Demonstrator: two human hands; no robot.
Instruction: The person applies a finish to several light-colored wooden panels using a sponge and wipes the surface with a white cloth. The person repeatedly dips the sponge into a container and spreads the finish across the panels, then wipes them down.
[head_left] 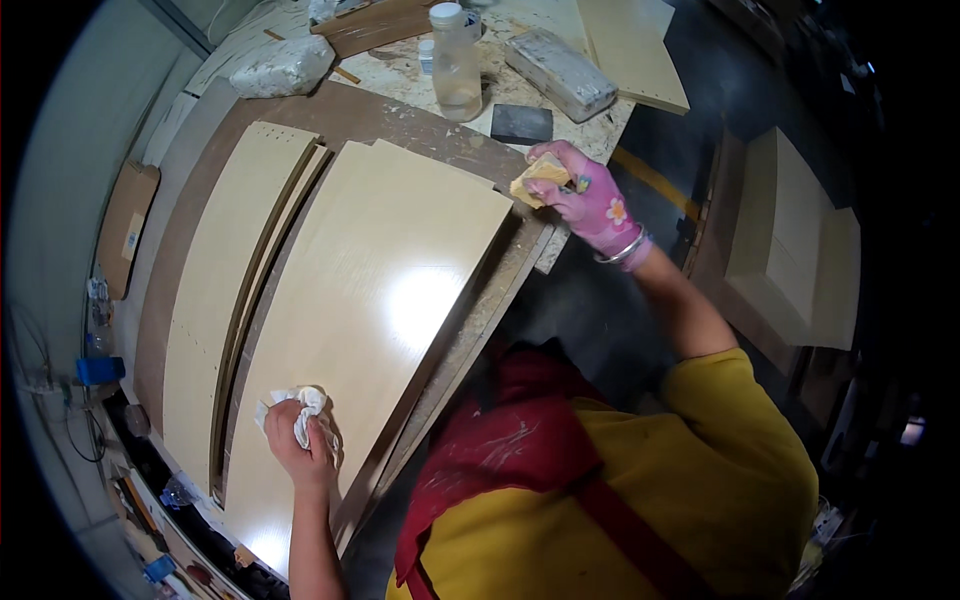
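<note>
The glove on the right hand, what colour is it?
The glove is pink, with a white, orange-centred flower; it shows best in the head view.

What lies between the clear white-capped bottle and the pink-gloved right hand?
Head view: a dark grey rectangular block, then the yellow sponge in that hand.

On my feed, the bare left hand (293, 442) holds a crumpled white cloth (311, 402) on a glossy, pale wooden board (350, 290); the pink-gloved right hand (596, 207) grips a rough yellow block (530, 185).
</note>
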